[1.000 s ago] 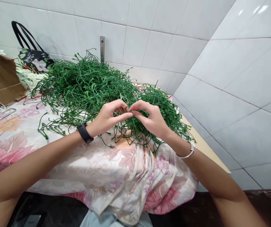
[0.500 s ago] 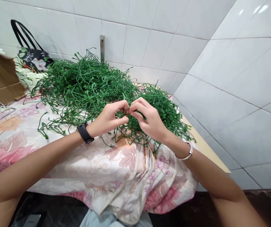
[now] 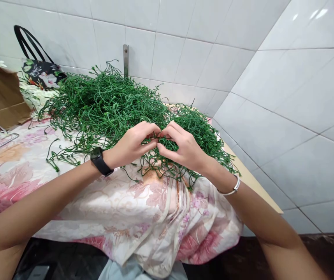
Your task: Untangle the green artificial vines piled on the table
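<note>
A large heap of thin green artificial stems (image 3: 105, 103) with small budded tips lies on a floral cloth (image 3: 120, 202). My left hand (image 3: 136, 142), with a black watch (image 3: 100, 160) on its wrist, is pinched closed over the near side of the heap. Touching it at the fingertips is my right hand (image 3: 181, 147), also pinched, a silver bangle (image 3: 233, 186) on that wrist. A green stem shows between the fingers of both hands; most of it is hidden or blends with the heap behind.
At the left stand a cardboard box (image 3: 2, 97) and a bent metal wire frame (image 3: 6, 140). Behind them are white flowers (image 3: 37, 93) and a black floral bag (image 3: 43, 74). White tiled walls close off the back and right. A pale board edge (image 3: 254, 186) sticks out at right.
My left wrist has turned so that the watch face shows more. The fingers of both hands have shifted slightly, still meeting at the same spot. The heap looks unchanged.
</note>
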Action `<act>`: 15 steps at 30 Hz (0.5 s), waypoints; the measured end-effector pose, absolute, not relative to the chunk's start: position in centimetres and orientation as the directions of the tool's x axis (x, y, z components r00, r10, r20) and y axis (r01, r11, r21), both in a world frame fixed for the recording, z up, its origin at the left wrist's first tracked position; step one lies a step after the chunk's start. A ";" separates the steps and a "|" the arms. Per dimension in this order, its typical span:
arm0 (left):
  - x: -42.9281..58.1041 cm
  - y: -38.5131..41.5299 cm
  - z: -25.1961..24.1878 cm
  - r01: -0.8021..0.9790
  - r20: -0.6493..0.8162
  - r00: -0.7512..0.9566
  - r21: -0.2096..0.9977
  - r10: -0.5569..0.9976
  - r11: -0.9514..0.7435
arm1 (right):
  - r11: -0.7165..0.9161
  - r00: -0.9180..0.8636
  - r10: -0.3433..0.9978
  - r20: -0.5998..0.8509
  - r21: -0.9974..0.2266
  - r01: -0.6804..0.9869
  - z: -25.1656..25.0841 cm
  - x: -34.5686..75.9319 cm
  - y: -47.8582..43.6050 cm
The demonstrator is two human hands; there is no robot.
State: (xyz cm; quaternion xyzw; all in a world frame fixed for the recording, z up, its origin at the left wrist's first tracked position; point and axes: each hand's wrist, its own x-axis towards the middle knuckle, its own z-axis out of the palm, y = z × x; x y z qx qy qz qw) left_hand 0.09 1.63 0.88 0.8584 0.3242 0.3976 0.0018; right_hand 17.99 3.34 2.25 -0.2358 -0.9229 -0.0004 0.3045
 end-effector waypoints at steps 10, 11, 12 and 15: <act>0.2 1.9 0.4 0.719 0.623 0.597 -0.134 0.506 -0.682 | 0.811 -0.723 0.469 0.506 0.077 0.580 1.9 18.0 3.7; 0.2 1.8 0.5 0.727 0.619 0.602 -0.163 0.505 -0.667 | 0.807 -0.733 0.459 0.502 0.109 0.580 2.0 18.0 3.6; 0.3 1.7 0.5 0.732 0.615 0.607 -0.187 0.504 -0.655 | 0.808 -0.746 0.447 0.494 0.135 0.573 2.0 18.0 3.5; 0.2 1.6 0.7 0.732 0.613 0.614 -0.206 0.497 -0.650 | 0.838 -0.786 0.407 0.465 0.152 0.523 2.2 18.2 3.6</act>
